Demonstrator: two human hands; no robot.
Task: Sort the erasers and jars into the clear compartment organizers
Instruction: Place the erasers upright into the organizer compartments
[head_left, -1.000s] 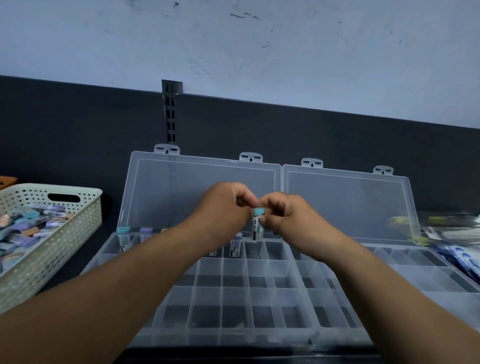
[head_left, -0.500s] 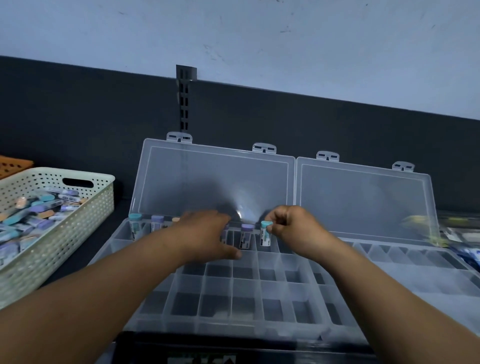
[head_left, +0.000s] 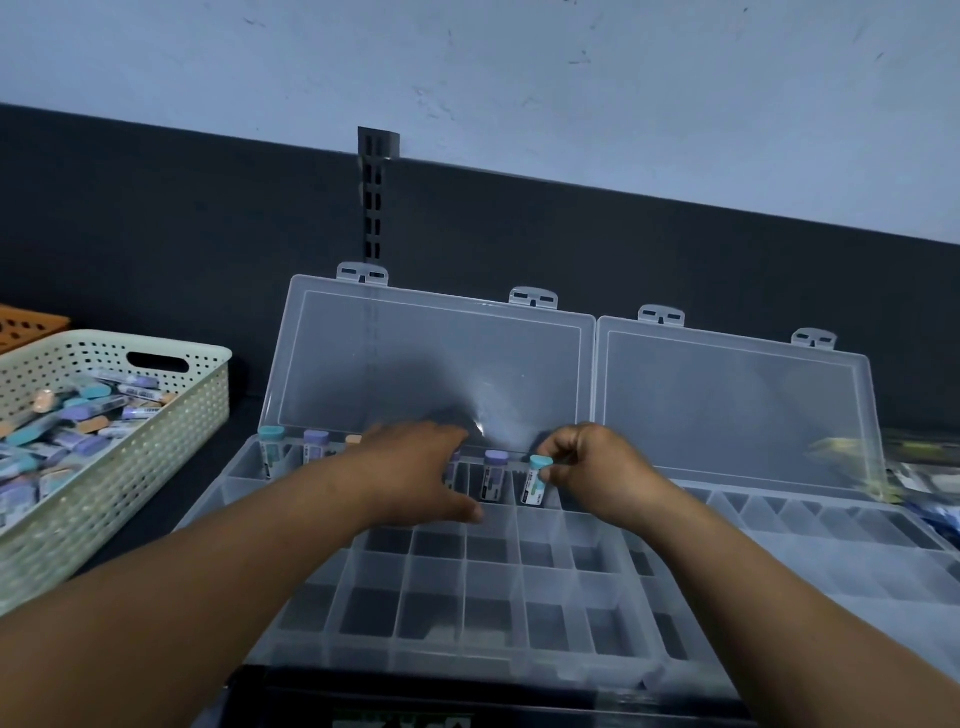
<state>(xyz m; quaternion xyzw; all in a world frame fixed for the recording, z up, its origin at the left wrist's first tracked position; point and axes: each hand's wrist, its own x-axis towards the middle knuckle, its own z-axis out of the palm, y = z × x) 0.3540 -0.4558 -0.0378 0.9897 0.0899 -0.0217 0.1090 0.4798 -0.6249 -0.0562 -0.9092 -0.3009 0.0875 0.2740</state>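
Our right hand (head_left: 597, 467) pinches a teal eraser (head_left: 535, 483) standing in the organizer (head_left: 405, 571); our left hand (head_left: 415, 470) lies spread beside it. We cannot read the label.

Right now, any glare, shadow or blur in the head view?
Head view: dim bluish light; small glare spot low on the left organizer's open lid, hand shadow beside it; clutter at the right edge smeared; the teal-topped eraser pinched by the right hand is fairly sharp.
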